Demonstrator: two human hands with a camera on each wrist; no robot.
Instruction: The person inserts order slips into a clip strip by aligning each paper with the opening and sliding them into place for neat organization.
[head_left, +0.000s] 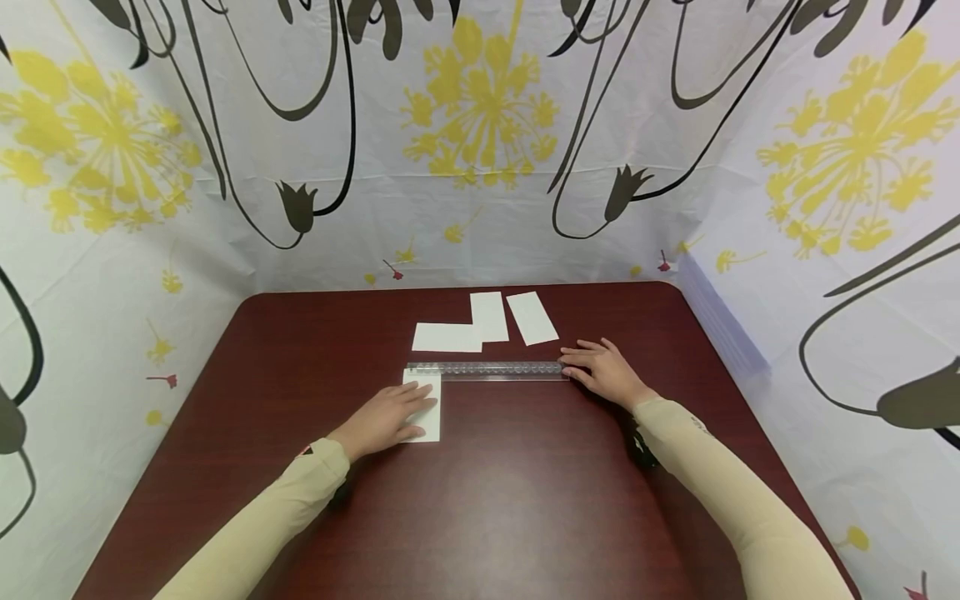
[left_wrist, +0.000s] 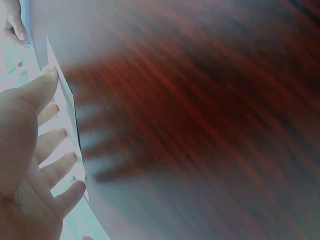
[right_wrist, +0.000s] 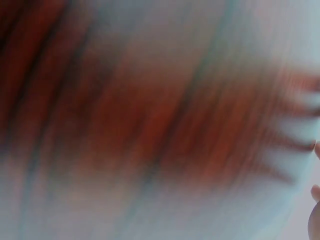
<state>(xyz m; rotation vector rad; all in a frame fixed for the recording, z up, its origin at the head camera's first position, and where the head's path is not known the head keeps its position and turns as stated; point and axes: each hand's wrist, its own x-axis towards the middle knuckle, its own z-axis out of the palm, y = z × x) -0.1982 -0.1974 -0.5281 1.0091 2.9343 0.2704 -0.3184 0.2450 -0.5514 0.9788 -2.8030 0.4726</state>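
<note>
A white card (head_left: 429,427) lies upright in the head view, its top end meeting the left end of a clear ruler (head_left: 498,372). My left hand (head_left: 386,418) rests on this card with its fingers spread. In the left wrist view, the thumb and fingertips of that hand (left_wrist: 25,145) lie along the card (left_wrist: 64,102), seen almost edge-on. The ruler stretches sideways across the table. At its right end, my right hand (head_left: 606,375) touches it with fingers extended. Only bits of the right fingers (right_wrist: 315,192) show at the edge of the blurred right wrist view.
Beyond the ruler lie three more white cards: a sideways one (head_left: 442,337), an upright one (head_left: 490,317) overlapping its end, and a tilted one (head_left: 532,318). The dark red-brown table (head_left: 525,500) has rounded far corners. Patterned cloth (head_left: 480,225) hangs behind and beside it.
</note>
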